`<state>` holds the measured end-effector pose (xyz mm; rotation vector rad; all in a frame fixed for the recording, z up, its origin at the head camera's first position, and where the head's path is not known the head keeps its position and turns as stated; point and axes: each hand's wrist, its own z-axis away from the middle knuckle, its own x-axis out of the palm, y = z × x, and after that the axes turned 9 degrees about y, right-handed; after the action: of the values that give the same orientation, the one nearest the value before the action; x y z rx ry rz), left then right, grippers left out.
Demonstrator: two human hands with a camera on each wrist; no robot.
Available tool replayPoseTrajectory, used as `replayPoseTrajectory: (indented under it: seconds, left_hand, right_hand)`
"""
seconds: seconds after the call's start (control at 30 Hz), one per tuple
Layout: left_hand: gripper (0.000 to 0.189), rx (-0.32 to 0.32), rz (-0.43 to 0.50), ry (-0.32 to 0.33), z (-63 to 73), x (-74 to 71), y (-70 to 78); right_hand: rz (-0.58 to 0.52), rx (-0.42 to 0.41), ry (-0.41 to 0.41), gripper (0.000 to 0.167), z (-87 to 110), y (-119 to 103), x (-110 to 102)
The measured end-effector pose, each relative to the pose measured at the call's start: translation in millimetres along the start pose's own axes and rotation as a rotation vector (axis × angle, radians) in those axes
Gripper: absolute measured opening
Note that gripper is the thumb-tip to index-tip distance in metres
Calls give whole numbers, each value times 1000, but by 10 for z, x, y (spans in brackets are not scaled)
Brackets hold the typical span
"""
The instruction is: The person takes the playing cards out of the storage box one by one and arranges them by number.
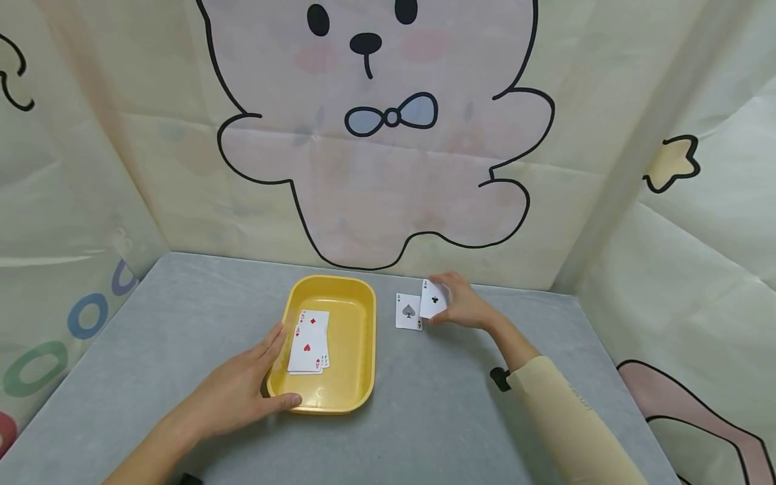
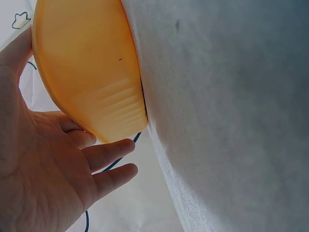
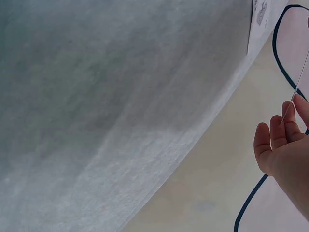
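In the head view, a yellow tray [image 1: 348, 337] stands left of centre. My left hand [image 1: 236, 387] holds its near left corner, thumb over the near rim and fingers along the left side; the left wrist view shows two straight fingers [image 2: 113, 181] off the tray wall [image 2: 87, 63]. Inside lie overlapping playing cards [image 1: 308, 350], an ace of hearts on top and a red diamond card partly covered. My right hand [image 1: 462, 303] pinches an ace of clubs [image 1: 433, 301], seen edge-on in the right wrist view. An ace of spades [image 1: 407, 312] lies on the table just left of it.
Grey cloth covers the table [image 1: 424, 417]. A fabric backdrop [image 1: 388, 202] with a cartoon bear rises along the back edge, and printed side panels [image 1: 697, 283] flank the table. The tray's right rim stands a short way left of the ace of spades.
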<state>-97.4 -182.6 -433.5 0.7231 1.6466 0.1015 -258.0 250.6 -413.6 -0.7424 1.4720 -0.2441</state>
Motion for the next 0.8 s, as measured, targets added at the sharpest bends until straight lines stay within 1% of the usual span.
replayPoseTrajectory:
  seconds: [0.3, 0.53, 0.8]
  left_hand:
    - [112, -6, 1, -6, -3, 8, -8]
    - [112, -4, -3, -7, -4, 23, -16]
    - [111, -13, 4, -5, 9, 12, -16]
  right_hand:
    - [31, -10, 1, 93, 17, 130, -2]
    - [64, 26, -36, 92, 19, 247, 41]
    - [57, -4, -42, 92, -8, 352, 129]
